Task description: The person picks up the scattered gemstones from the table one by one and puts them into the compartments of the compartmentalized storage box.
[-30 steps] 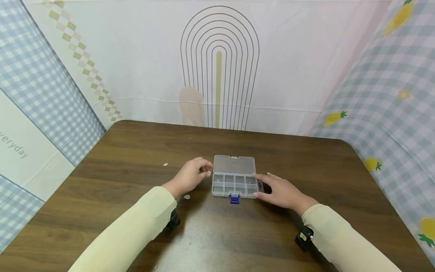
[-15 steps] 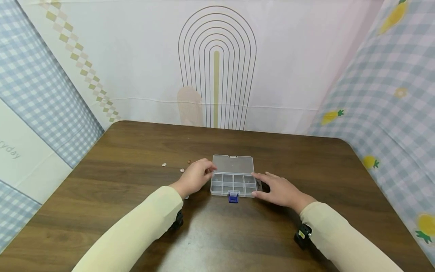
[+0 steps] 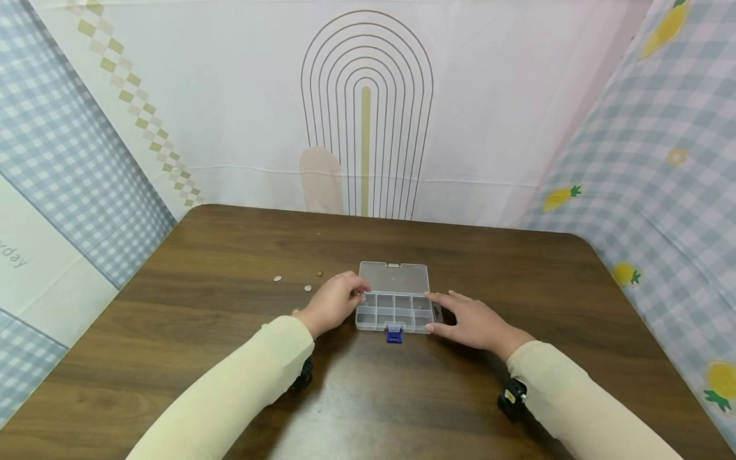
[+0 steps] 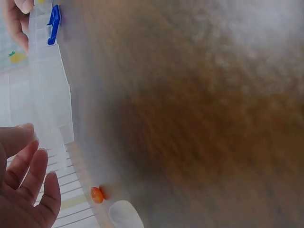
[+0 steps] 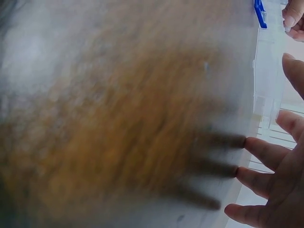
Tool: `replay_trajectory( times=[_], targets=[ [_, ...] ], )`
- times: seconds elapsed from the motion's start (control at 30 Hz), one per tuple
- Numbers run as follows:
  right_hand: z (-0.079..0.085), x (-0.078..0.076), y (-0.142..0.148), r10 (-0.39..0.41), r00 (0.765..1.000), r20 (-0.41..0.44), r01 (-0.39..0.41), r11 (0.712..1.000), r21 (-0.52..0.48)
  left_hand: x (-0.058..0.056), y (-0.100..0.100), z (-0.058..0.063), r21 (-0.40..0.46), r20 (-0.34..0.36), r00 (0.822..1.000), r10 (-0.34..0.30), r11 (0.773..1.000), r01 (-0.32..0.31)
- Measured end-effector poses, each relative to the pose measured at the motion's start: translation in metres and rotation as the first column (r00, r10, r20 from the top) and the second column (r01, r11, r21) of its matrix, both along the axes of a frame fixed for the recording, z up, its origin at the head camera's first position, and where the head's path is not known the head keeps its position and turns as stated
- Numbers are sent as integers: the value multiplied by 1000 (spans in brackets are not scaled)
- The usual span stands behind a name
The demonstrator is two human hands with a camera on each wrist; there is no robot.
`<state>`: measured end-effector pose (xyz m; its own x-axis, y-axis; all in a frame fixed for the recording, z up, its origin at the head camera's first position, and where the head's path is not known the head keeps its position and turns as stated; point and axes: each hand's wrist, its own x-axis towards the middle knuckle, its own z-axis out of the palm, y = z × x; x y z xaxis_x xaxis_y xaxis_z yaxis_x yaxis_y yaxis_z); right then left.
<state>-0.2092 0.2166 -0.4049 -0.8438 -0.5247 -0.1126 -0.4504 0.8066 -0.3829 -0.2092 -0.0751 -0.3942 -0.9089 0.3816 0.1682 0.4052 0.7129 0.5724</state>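
Note:
A clear plastic compartment box (image 3: 385, 317) stands on the table with its lid (image 3: 397, 278) tipped back and a blue latch (image 3: 393, 335) at the front. My left hand (image 3: 338, 299) is over its left end, with thumb and forefinger together on what seems a small pale piece; the fingers mostly hide it. My right hand (image 3: 474, 321) touches the right end of the box with thumb and forefinger, the other fingers spread. Small specks show in a couple of compartments. Left of the box lie an orange bead (image 4: 97, 194) and a pale oval piece (image 4: 126, 216).
The brown wooden table (image 3: 241, 236) has rounded far corners. A second pale piece (image 3: 277, 278) lies farther left. Behind the table hangs a patterned white cloth (image 3: 247, 96), and checked cloth (image 3: 661, 191) covers the right side.
My left hand has moved right, from beside the box to over its left compartments, uncovering the orange bead and a pale piece behind it. My right hand stays at the right end.

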Motion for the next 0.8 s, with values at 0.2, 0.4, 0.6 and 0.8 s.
replay_trajectory(
  times=[0.2, 0.4, 0.6, 0.8],
  targets=[
    [0, 0, 0, 0, 1000, 1, 0, 1000, 1, 1, 1, -1, -9, 9, 1000, -5, 1000, 5],
    [0, 0, 0, -1, 1000, 0, 1, 1000, -4, 2, 0, -2, -33, -8, 1000, -6, 999, 6],
    [0, 0, 0, 1, 1000, -2, -1, 1000, -4, 4, -5, 1, -51, -2, 1000, 7, 999, -8],
    [0, 0, 0, 0, 1000, 0, 0, 1000, -2, 4, -13, 4, -48, -2, 999, 37, 998, -37]
  ],
)
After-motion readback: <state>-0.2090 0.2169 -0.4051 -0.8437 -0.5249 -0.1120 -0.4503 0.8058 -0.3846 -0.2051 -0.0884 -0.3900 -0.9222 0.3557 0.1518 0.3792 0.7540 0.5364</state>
